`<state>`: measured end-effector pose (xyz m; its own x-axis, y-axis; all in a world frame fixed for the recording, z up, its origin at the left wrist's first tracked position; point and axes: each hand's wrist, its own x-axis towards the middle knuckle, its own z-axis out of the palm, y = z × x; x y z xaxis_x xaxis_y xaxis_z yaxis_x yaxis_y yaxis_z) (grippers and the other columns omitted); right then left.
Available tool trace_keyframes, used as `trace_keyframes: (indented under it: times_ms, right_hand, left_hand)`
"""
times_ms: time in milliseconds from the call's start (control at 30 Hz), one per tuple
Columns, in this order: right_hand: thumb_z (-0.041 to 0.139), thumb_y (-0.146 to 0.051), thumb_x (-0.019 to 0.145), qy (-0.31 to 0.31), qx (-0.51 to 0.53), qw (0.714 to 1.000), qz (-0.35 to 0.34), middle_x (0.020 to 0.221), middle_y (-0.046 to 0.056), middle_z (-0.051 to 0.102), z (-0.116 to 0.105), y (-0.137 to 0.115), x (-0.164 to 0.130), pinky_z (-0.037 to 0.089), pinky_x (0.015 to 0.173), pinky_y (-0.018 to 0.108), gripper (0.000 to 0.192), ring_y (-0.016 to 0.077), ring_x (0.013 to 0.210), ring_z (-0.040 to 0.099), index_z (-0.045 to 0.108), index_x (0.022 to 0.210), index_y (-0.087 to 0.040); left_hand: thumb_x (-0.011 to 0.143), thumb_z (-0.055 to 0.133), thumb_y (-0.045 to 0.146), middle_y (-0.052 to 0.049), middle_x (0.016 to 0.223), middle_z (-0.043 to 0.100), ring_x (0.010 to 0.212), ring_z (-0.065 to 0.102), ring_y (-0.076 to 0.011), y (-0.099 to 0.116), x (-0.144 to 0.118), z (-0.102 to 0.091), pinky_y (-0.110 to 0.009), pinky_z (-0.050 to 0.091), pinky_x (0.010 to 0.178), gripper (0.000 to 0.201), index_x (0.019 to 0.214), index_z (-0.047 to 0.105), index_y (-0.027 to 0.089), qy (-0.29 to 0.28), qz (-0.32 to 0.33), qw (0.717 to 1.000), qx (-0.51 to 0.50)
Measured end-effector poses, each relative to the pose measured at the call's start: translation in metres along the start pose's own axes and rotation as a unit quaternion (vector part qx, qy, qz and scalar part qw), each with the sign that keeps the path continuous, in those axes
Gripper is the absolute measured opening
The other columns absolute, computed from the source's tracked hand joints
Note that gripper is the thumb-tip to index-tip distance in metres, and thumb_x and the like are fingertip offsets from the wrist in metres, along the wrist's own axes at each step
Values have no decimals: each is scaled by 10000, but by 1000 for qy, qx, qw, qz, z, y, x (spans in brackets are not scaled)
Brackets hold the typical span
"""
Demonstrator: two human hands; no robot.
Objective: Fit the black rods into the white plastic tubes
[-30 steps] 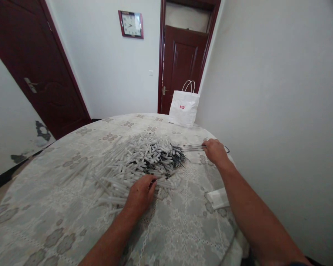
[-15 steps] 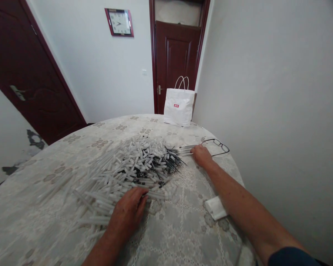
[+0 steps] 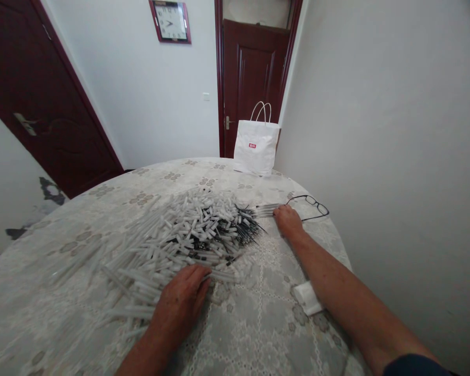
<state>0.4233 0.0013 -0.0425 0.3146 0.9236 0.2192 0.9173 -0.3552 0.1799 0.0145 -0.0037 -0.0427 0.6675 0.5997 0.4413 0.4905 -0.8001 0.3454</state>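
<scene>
A large heap of translucent white pen tubes [image 3: 168, 245] mixed with thin black refills [image 3: 241, 230] covers the middle of a round table [image 3: 258, 334] with a lace-patterned cloth. My left hand [image 3: 182, 303] lies palm down on the near edge of the heap, fingers together on a few tubes. Farther right, my right hand [image 3: 288, 220] is closed on a small bunch of clear tubes [image 3: 264, 210] that point left toward the heap.
Black-framed glasses [image 3: 311, 204] lie just beyond my right hand. A small white packet [image 3: 307, 297] sits by my right forearm. A white paper bag [image 3: 256, 146] stands at the table's far edge, against the wall and a dark door.
My right hand slid left from the glasses toward the heap with the tubes. My left hand drew back slightly along the pile's edge. The view shifted.
</scene>
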Motion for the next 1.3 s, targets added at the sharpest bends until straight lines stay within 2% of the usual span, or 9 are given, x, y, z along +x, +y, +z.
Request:
trace_keyframes:
  times_ms: [267,400,567,700,800,900,1000,1133,1300]
  right_hand:
    - [474,-158,983,19,6,1000,21,1112,154,657,-18,-6,-8,438,854,319,245,260,1086,569,699,1079,-163]
    - [461,-159,985,14,19,1000,13,1093,170,676,-44,-4,-13,434,860,319,288,259,1079,594,709,1131,-164]
    - [591,-187,906,-56,53,996,-50,998,113,747,-88,-1,-28,437,760,278,213,217,899,675,768,1021,-212]
    - [612,-234,894,-99,156,970,-156,985,64,764,-124,-28,-58,440,773,256,188,188,876,680,770,995,-225]
    - [582,-252,916,-70,243,948,-192,996,49,760,-136,-65,-83,448,784,256,208,184,890,674,746,1042,-226]
    - [572,-247,927,-38,279,944,-174,1023,57,753,-127,-100,-97,459,805,258,219,181,904,673,733,1071,-212]
    - [559,-213,931,-8,266,952,-154,1056,76,739,-105,-116,-98,452,880,268,215,191,975,664,729,1062,-191]
    - [557,-217,938,5,250,961,-120,1068,79,727,-78,-107,-89,443,919,274,216,196,1008,649,718,1079,-195]
    - [559,-212,936,46,256,964,-55,1087,94,716,-62,-92,-82,435,947,285,218,203,1009,640,708,1093,-184]
  left_hand:
    - [906,515,139,-83,1025,707,964,639,-231,5,5,-11,-344,507,851,251,1058,697,219,-63,23,997,33]
    - [879,534,107,-90,1081,696,981,612,-238,11,7,-17,-370,477,873,278,1063,706,222,-90,25,993,68]
    - [907,540,143,-102,1098,673,1024,580,-250,13,9,-20,-384,442,903,218,1034,700,216,-104,4,990,93]
    - [923,523,151,-103,1059,655,995,559,-255,11,8,-18,-380,431,883,201,1025,688,205,-112,-8,985,129]
    - [931,531,178,-97,1032,631,974,542,-255,9,8,-15,-378,422,864,170,1000,682,212,-103,-16,983,153]
    - [938,521,186,-96,1033,614,957,530,-253,9,8,-14,-377,415,842,149,949,668,208,-96,-20,980,173]
    - [950,508,202,-93,1023,614,953,521,-255,11,8,-15,-383,408,831,144,944,652,206,-97,-17,980,174]
    - [951,509,198,-100,1010,626,957,516,-267,12,8,-15,-404,394,823,140,937,648,207,-93,-8,983,157]
    - [922,552,184,-103,974,628,967,513,-291,12,7,-13,-419,387,822,127,919,673,223,-79,4,988,131]
